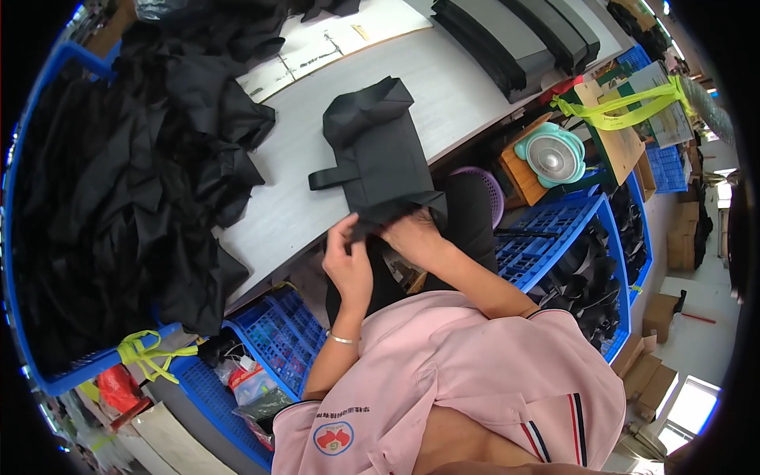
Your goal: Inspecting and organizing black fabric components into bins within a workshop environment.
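a black fabric bag (386,158) is laid lengthwise on the pale worktable (455,95), its near end brought to the table's edge — presumably so that most of the cloth is borne by the surface while that end is kept within easy reach. a loop of black webbing (332,178) is left sticking out at its left side. the near edge is met by the fingertips of the left hand (348,261), slightly blurred; whether it is pinched cannot be told. the fingers of the right hand (413,239) are hidden by the near flap, so their closure cannot be told either. at the left, a large blue crate (79,380) is heaped with black cloth pieces (134,182), which are spilled onto the table. plastic packets (252,384) are held in a lower blue basket (289,336), while black straps (590,289) are gathered in the right-hand blue basket (623,305). grey-and-black panels (507,43) are stacked at the far side — perhaps to be kept out of the way.
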`<move>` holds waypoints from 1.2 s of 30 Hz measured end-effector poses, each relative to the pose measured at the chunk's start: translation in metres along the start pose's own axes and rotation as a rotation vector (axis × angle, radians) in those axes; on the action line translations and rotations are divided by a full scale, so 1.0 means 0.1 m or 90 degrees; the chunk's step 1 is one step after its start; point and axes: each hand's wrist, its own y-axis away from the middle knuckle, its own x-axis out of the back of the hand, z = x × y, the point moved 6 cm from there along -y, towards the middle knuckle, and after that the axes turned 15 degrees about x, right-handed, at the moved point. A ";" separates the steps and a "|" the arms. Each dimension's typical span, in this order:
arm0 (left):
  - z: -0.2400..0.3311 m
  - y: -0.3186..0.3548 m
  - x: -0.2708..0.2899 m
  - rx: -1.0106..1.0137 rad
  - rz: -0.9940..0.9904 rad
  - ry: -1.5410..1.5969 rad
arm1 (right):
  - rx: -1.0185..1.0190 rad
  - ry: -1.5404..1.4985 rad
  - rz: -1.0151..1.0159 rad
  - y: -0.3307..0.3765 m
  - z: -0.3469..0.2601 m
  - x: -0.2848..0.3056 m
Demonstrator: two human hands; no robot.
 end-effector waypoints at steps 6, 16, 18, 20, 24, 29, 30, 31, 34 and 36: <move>-0.14 0.10 0.09 0.137 -0.170 0.188 | -0.184 -0.118 -0.173 0.24 0.15 0.10; -0.19 -0.14 -0.25 0.379 -0.311 0.373 | -0.353 -0.778 0.269 0.95 -0.13 1.12; -0.08 -0.02 -0.33 0.325 -0.321 0.335 | -0.392 -0.560 0.387 1.18 0.24 1.32; -0.12 0.10 -0.38 0.327 -0.329 0.270 | -0.448 -0.521 0.404 1.27 0.43 1.25; 0.03 0.31 -0.59 0.325 -0.405 0.240 | -0.428 -0.775 0.340 1.29 0.41 1.01; -0.38 0.10 -0.67 0.402 -0.530 0.302 | -0.374 -1.231 0.508 1.26 0.20 0.83; -0.33 0.11 -0.73 0.357 -0.496 0.229 | -0.394 -1.178 0.549 1.35 0.28 0.74; -0.28 0.18 -0.83 0.362 -0.509 0.217 | -0.468 -1.108 0.583 1.51 0.41 0.64; -0.14 0.58 -1.21 0.544 -0.755 0.458 | -0.532 -0.919 0.617 1.90 0.58 0.47; -0.20 0.63 -1.37 0.546 -0.721 0.372 | -0.527 -0.832 0.700 2.21 0.61 0.49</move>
